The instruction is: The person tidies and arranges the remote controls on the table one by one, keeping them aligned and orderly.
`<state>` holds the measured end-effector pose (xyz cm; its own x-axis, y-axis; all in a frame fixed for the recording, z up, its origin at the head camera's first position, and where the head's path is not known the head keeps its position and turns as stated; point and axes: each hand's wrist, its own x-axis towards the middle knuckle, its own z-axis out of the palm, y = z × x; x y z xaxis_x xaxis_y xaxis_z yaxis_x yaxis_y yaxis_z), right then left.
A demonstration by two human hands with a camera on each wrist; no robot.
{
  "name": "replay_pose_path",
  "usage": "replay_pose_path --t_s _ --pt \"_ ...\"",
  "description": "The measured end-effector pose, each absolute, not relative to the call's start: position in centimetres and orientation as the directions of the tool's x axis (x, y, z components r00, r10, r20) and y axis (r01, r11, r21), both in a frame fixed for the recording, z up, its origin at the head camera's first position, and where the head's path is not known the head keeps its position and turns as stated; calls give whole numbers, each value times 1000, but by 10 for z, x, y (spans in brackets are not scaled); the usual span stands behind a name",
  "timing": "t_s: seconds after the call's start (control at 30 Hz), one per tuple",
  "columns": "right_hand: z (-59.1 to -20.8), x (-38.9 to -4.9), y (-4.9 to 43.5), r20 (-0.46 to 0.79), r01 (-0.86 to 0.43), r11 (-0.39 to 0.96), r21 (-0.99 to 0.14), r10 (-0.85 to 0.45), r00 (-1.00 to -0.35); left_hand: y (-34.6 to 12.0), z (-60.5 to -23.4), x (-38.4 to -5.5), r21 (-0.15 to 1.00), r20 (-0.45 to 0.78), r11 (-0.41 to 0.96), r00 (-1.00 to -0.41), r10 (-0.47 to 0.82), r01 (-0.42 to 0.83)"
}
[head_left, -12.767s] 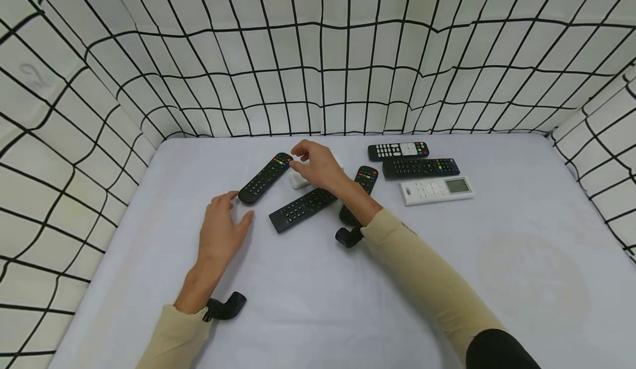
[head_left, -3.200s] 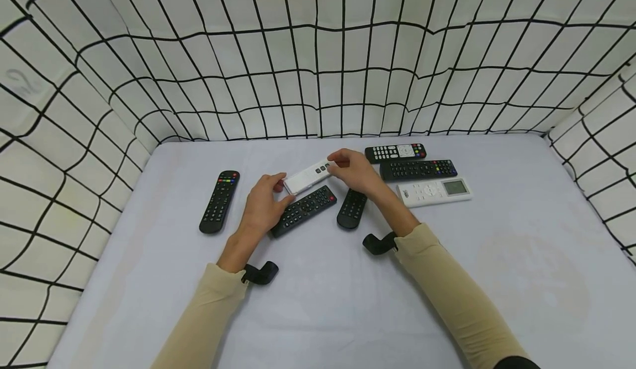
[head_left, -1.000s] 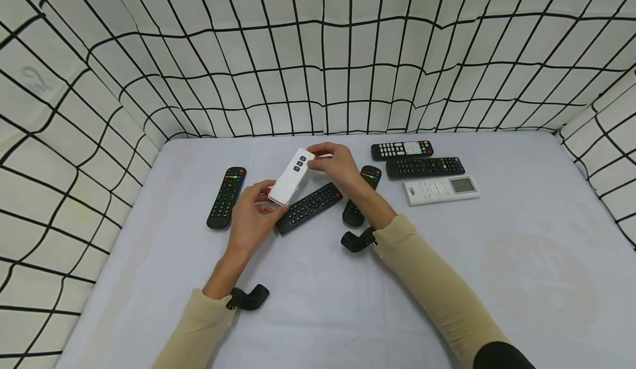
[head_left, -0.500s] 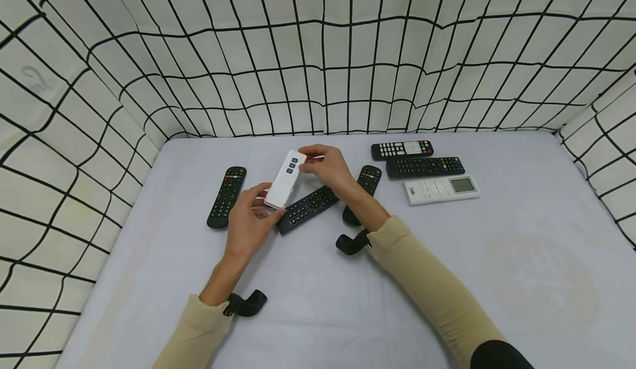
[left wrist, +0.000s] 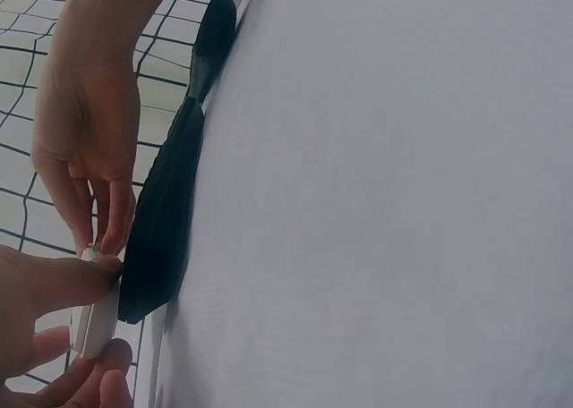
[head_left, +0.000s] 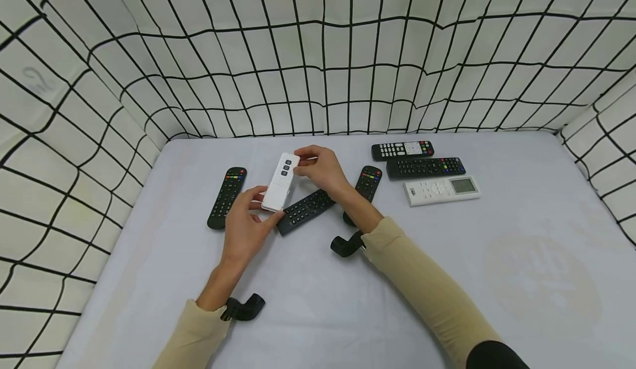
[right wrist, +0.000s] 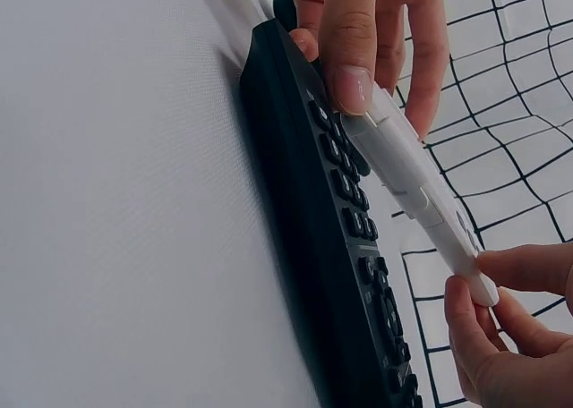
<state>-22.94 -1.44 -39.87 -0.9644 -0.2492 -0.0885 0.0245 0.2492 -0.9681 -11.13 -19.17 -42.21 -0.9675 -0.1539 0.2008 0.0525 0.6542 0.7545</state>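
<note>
Both hands hold a white remote control (head_left: 280, 182) with a few dark buttons near its top end. My left hand (head_left: 245, 230) grips its lower end between thumb and fingers. At the upper end, my right hand (head_left: 320, 171) pinches it. In the right wrist view the white remote (right wrist: 416, 189) is tilted, apart from the black remote beside it. That black remote (head_left: 305, 211) lies on the table just right of the left thumb. Under the right forearm, another black remote (head_left: 369, 181) is partly hidden.
A black remote (head_left: 227, 198) lies left of the left hand. At right sit a black remote with white keys (head_left: 402, 149), a longer black remote (head_left: 425, 167) and a white remote with a display (head_left: 441, 190). Black netting (head_left: 323, 70) over white walls bounds the white-covered table (head_left: 397, 314).
Over the last second both hands shift left and slightly nearer, turning the white remote more upright. Earlier it lay beyond the middle black remote, and the leftmost black remote was moved left.
</note>
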Motion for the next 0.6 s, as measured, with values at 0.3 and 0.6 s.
replay_pose_path --t_s 0.3,0.6 --pt "-395 -228 -26 -76 5 242 -970 -287 -955 -199 -420 -106 740 192 672 -964 -181 21" --pt "-398 -228 -30 -81 -3 259 -966 -310 -947 -199 -422 -101 738 156 675 -971 -183 -9"
